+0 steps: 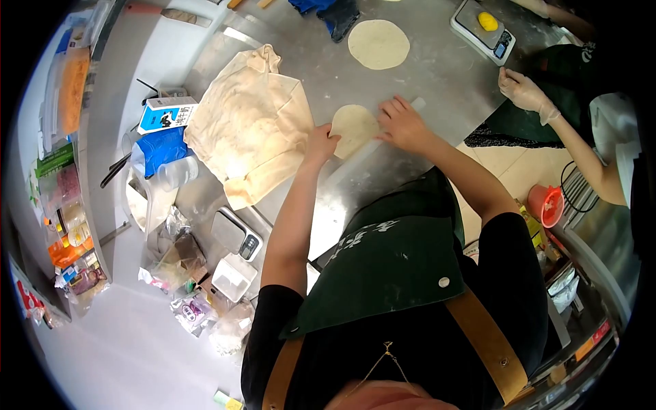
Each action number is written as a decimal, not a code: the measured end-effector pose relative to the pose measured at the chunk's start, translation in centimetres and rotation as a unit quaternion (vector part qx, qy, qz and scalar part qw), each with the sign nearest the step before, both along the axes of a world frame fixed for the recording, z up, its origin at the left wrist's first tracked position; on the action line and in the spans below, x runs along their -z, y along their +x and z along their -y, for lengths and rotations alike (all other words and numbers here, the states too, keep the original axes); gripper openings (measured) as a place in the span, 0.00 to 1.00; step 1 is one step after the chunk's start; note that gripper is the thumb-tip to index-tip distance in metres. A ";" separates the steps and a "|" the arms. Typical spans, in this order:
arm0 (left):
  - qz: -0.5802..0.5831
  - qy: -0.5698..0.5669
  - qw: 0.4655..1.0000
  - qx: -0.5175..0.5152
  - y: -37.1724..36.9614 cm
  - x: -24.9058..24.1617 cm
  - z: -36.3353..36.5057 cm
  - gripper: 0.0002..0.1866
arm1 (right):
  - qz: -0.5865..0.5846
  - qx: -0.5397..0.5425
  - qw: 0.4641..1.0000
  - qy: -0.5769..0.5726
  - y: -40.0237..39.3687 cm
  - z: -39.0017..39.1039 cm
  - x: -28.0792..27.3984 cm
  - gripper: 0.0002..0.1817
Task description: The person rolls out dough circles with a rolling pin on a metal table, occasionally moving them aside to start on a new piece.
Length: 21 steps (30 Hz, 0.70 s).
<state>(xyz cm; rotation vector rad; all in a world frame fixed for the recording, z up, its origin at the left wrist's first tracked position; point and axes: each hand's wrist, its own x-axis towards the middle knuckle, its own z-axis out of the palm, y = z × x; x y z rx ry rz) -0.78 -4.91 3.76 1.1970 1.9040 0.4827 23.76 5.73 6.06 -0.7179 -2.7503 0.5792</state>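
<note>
A small round sheet of dough (354, 130) lies on the steel worktop between my two hands. My left hand (322, 145) pinches its left edge, with the thumb on top. Over a pale rolling pin (418, 104) at the right edge of the dough is my right hand (403, 126), its fingers bent over the pin and partly hiding it. Farther back on the worktop lies a larger, flat dough round (378, 44). A cream cloth (249, 126) is heaped just left of my left hand; what is under it is hidden.
A co-worker's gloved hand (523, 92) is at the right, near a scale (484, 31) bearing a yellow lump (487, 21). At left stand a milk carton (167, 115), a plastic cup (178, 173), another scale (236, 234) and several bags. A blue cloth (331, 15) lies at the back.
</note>
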 end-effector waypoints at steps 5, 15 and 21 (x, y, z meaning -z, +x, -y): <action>0.065 -0.007 0.996 -0.060 0.3 -1.3 -0.2 0.12 | 0.034 0.181 0.982 0.046 -3.0 1.8 3.0 0.25; 0.092 -0.045 0.995 0.015 -1.1 -0.2 -4.6 0.15 | 0.075 0.185 0.979 0.029 -4.8 0.4 2.5 0.31; 0.010 -0.038 0.992 0.117 0.0 -1.4 -5.1 0.16 | 0.104 0.182 0.977 0.040 -6.4 -0.6 2.5 0.32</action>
